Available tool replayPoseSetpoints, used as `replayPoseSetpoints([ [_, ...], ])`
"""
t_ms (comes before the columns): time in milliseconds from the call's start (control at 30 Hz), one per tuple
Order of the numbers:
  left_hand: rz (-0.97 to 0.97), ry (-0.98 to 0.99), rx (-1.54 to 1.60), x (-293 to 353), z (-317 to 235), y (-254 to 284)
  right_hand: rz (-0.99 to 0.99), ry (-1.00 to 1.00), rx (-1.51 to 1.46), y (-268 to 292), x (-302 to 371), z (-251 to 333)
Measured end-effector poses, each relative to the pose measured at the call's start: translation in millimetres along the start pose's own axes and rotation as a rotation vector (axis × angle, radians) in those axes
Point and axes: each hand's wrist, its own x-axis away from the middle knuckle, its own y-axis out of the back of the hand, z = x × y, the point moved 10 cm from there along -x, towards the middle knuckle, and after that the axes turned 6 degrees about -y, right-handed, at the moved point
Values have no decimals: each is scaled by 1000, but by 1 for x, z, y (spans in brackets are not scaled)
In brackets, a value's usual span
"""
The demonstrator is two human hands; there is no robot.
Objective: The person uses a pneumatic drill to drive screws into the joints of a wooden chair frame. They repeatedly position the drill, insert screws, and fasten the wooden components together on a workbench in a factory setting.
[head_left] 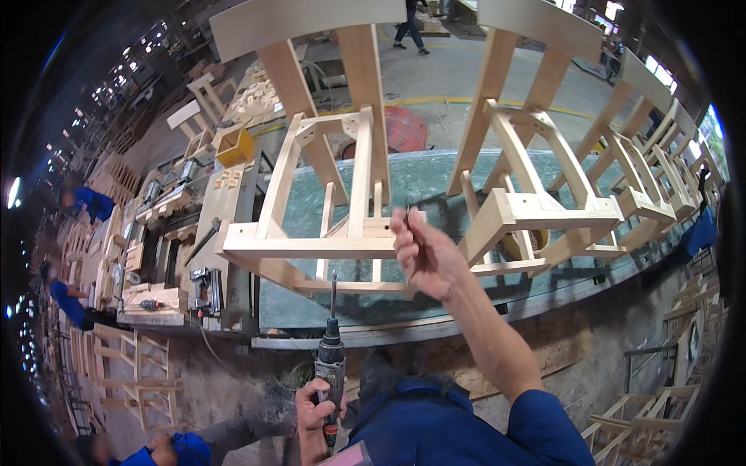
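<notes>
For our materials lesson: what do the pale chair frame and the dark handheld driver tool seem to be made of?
Pale chair frame: looks like unfinished light wood, with matt, bare surfaces and squared joints, no visible paint. Dark handheld driver tool, gripped in the left hand: probably a metal body with a thin steel-looking shaft; the finish is dull grey-black. The right hand pinches a small dark piece, its material unclear.

Four unfinished wooden chair frames are seen upside down on the workbench (466, 307), from twelve toward three o'clock: first (326, 194), second (536, 186), third (633, 179), fourth (684, 167). One power screwdriver (330, 369) is counted at six o'clock, and one yellow box (235, 145) at eleven o'clock.
</notes>
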Motion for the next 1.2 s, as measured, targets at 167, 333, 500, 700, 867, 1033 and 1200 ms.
replayPoseSetpoints([
  [167, 223, -24, 82, -40, 3, -64, -5, 48, -73, 40, 32, -10],
  [333, 335, 75, 62, -50, 19, -98, -166, 201, 133, 39, 68, 16],
  [500, 365, 157, 30, -50, 42, -108, -83, 344, 108, 39, 90, 38],
  [700, 417, 201, -17, -58, 50, -125, -284, 599, 256, 62, 113, 72],
  [867, 506, 189, -105, -66, 52, -142, -358, 608, 332, 70, 123, 87],
  [1033, 506, 196, -37, -76, 52, -162, -334, 636, 319, 73, 130, 96],
  [1200, 574, 179, -188, -83, 60, -165, -335, 701, 384, 72, 139, 109],
])
